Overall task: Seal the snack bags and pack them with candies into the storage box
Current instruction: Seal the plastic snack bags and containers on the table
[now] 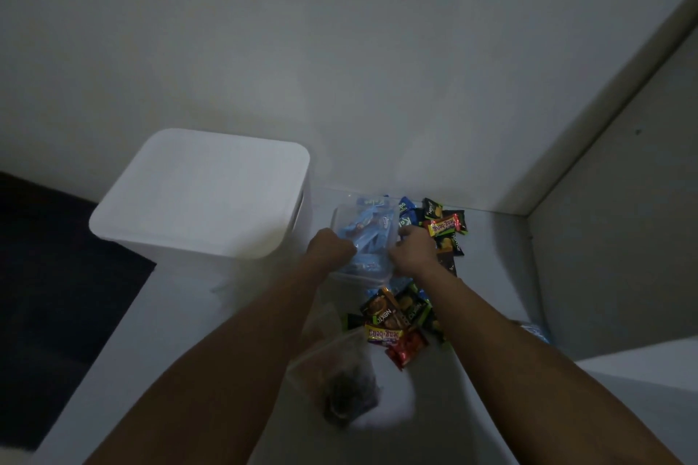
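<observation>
Both hands (332,247) (413,251) grip the clear storage box (364,277) of blue snack packets (368,228).

We see a dim, underexposed view with a grey-green cast. The smooth white rounded plastic lid (200,192) is the brightest area. The dark floor area (45,294) loses detail. Forearms and the clear plastic bag (340,381) appear motion-blurred. Wide-angle distortion tilts the wall edges.
</observation>
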`<state>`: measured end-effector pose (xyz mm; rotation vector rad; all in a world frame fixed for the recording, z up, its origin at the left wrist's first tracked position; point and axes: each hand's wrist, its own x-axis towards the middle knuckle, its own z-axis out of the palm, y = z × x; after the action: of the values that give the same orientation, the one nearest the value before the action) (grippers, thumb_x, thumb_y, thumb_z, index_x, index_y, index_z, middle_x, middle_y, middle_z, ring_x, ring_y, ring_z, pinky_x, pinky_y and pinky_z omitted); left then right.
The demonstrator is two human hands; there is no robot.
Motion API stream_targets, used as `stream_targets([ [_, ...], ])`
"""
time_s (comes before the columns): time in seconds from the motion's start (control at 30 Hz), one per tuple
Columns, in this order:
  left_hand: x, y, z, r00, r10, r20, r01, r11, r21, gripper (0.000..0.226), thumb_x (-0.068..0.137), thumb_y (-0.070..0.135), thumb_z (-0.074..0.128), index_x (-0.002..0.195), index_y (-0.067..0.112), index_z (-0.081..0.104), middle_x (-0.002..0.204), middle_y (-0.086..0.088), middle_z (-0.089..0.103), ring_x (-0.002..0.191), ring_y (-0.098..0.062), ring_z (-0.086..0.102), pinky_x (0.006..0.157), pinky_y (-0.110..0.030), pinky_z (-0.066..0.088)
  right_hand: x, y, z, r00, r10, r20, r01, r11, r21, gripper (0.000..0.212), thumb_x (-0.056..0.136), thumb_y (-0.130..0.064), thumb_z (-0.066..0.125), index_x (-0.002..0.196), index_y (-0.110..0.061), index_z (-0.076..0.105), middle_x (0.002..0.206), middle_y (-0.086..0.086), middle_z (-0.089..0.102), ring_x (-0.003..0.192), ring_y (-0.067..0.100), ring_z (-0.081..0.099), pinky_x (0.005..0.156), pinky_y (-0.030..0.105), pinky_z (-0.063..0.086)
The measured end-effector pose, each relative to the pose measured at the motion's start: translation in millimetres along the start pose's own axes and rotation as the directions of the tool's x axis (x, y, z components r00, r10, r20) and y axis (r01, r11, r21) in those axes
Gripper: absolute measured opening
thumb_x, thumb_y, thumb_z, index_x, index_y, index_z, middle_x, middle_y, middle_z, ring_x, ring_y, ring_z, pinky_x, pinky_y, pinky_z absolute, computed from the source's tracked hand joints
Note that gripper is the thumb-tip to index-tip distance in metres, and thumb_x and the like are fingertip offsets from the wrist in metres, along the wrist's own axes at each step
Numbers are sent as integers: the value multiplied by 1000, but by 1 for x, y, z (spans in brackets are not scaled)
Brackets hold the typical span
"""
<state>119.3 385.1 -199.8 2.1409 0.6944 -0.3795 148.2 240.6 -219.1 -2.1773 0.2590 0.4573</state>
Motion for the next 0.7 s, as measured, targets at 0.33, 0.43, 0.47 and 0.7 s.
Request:
stream_targets([
  [0.33, -17, 15, -28, 976, 196, -94, -185, 977, 109, 37, 82, 16, 66, 116, 2, 60, 120, -18, 60, 110, -30, 58, 85, -30, 45, -4, -6, -5, 1000, -18, -14, 17, 995, -94, 37, 81, -17, 72, 113, -5, 58, 110, 14, 64, 96, 29, 64, 76, 36, 55],
  [0.43, -19, 16, -48, 957, 261, -129, -249, 964, 96, 15, 81, 20, 67, 73, 19, 54, 96, -13, 60, 93, -26, 60, 85, -33, 50, -7, -11, -2, 999, 17, -35, -21, 990, -141, 36, 79, -24, 70, 108, -6, 59, 107, 15, 65, 93, 31, 63, 77, 40, 57],
  [0.47, -17, 14, -55, 951, 279, -136, -270, 960, 78, 15, 81, 20, 67, 72, 20, 55, 94, -10, 60, 92, -25, 61, 87, -34, 50, -10, -14, 0, 998, 16, -55, -24, 988, -155, 38, 79, -25, 69, 110, -6, 58, 109, 15, 65, 96, 32, 63, 79, 39, 56],
  [0.7, -8, -6, -123, 869, 371, -327, -408, 911, -52, 26, 81, 11, 66, 106, 7, 72, 108, -10, 72, 105, -22, 65, 98, -27, 46, -26, -82, 28, 984, -160, -80, 158, 987, -29, 40, 79, -14, 71, 117, -7, 62, 115, 16, 67, 104, 29, 64, 91, 39, 54],
])
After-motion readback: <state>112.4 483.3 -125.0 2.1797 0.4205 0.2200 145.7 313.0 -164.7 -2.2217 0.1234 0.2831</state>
